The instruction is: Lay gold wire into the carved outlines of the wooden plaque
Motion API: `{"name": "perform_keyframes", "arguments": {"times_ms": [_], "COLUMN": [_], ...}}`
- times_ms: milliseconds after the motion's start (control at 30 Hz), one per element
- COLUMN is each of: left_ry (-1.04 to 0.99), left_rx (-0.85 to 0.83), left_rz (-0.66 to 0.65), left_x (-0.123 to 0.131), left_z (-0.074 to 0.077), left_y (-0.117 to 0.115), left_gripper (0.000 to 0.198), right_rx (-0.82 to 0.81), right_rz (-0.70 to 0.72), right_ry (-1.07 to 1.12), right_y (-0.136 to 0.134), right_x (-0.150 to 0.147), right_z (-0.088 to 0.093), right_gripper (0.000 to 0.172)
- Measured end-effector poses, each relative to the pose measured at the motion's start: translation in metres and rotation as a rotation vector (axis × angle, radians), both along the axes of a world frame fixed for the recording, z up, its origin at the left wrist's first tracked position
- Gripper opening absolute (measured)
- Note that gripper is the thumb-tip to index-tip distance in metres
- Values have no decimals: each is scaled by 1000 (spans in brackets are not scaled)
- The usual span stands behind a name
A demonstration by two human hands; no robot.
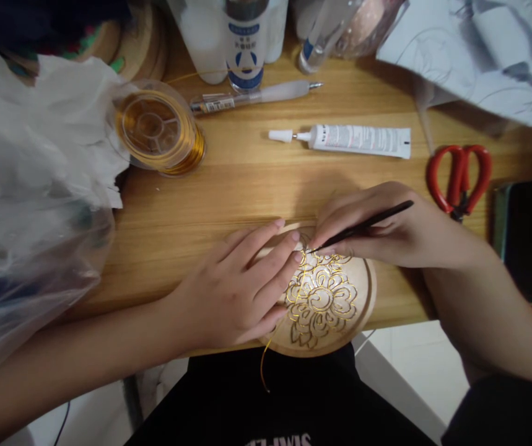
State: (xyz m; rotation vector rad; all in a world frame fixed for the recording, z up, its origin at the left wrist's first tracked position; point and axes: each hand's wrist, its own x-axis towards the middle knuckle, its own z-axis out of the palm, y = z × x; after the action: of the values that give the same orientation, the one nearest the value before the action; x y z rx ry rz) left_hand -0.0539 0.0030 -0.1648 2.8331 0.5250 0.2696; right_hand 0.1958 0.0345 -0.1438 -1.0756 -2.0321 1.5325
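A round wooden disc [368,296] with a raised rim rests at the table's front edge, overhanging it slightly. Gold wire outlines form a flower pattern [320,298] on its face. My left hand [242,288] lies flat over the disc's left side, fingers extended and a little apart. A loose strand of gold wire [266,356] runs from near those fingertips down past the front edge. With my right hand [381,226] I grip slim black tweezers [363,225], their tip against the pattern near the left fingertips. Fingers hide the disc's upper left part.
Behind the disc lie a white glue tube [361,140] and a pen [266,94]. A spool of gold wire [158,130] stands left of them, beside crumpled plastic [28,186]. Bottles [246,46] line the back. Red-handled scissors [458,176] and a dark phone-like object [528,238] are at right.
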Motion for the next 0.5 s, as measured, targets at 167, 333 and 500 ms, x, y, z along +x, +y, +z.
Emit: {"name": "perform_keyframes", "arguments": {"times_ms": [167,333,500], "left_ry": [5,4,-28], "left_rx": [9,1,-2], "left_rz": [5,7,12], "left_x": [1,0,0], "left_z": [0,0,-2], "left_y": [0,-1,-1], "left_gripper": [51,51,51], "right_rx": [-3,47,-17], "right_rz": [-4,-11,31], "right_ry": [-26,-17,26], "right_y": [-2,-4,-1], "right_x": [1,1,5], "right_z": [-1,-2,-4], "right_gripper": [7,6,8]}}
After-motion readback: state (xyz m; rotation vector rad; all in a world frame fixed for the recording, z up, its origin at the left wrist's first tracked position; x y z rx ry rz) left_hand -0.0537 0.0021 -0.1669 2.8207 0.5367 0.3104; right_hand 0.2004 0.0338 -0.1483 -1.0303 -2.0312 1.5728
